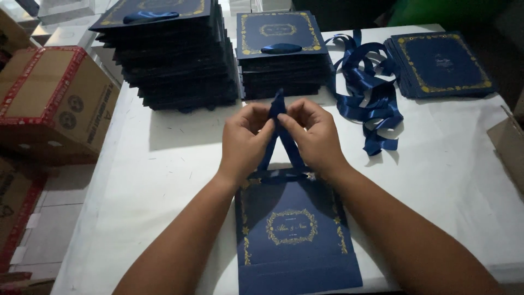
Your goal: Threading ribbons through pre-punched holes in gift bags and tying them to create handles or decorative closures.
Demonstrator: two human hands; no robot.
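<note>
- Pinching the dark blue satin ribbon (278,117) between thumb and forefinger, the left hand (244,139) and the right hand (312,136) meet almost fingertip to fingertip, both closed on the ribbon just above the near card.
- The ribbon's two strands run down from the fingers to the top edge of the navy blue rectangular card with a gold ornamental border (292,232), which lies flat on the white desk (164,180) right in front of the person.
- To do this well, I judge the strands should be kept equally taut and flat, not twisted, so the knot or bow sits centred on the card's top edge; pulling one side harder would probably drag it off centre or lift the card.
- A steady, light pull seems wise: satin slips, and a loose grip could let the loop run out.
- Beyond the card, a medium stack of matching navy cards with blue bows on top (281,52) stands, and left of it a taller stack of the same cards (172,54).
- To the far right of the card lies a loose heap of blue ribbon lengths (371,87), and past that a flat pile of navy cards without bows (442,65).
- Left of the desk sits a brown cardboard box with red trim (52,104).
</note>
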